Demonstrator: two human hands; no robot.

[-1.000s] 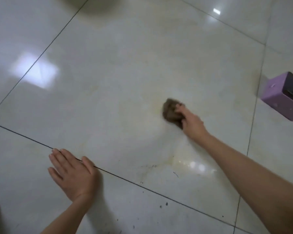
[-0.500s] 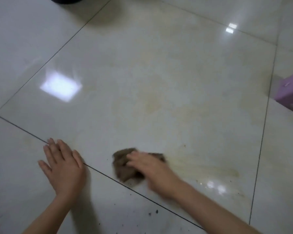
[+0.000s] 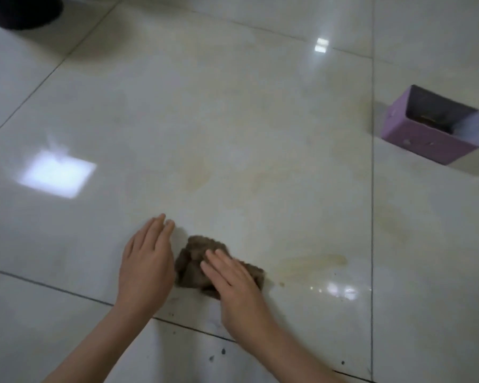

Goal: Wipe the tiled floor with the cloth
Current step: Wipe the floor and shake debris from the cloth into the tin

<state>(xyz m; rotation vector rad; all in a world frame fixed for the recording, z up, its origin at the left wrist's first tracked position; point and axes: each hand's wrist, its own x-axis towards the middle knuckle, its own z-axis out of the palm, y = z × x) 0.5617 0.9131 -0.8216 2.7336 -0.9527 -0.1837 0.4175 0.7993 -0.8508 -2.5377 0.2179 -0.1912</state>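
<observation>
A crumpled brown cloth point(image 3: 194, 261) lies on the glossy pale tiled floor point(image 3: 233, 120), low in the middle of the head view. My right hand point(image 3: 233, 283) lies flat on top of the cloth with straight fingers, pressing it to the tile. My left hand point(image 3: 147, 261) rests flat on the floor just left of the cloth, fingers straight and pointing away from me. A yellowish streak point(image 3: 313, 262) and a wet shine mark the tile to the right of the cloth.
An open purple box point(image 3: 426, 136) sits on the floor at the right. A dark round object point(image 3: 22, 9) stands at the top left corner. Dark specks point(image 3: 223, 352) dot the tile near my forearms. Fainter yellow stains point(image 3: 197, 172) spread across the middle tile.
My right hand dragged the cloth from the far middle of the tile back towards me. My left hand now lies flat close beside the cloth. The view shifted and the purple box shows fully.
</observation>
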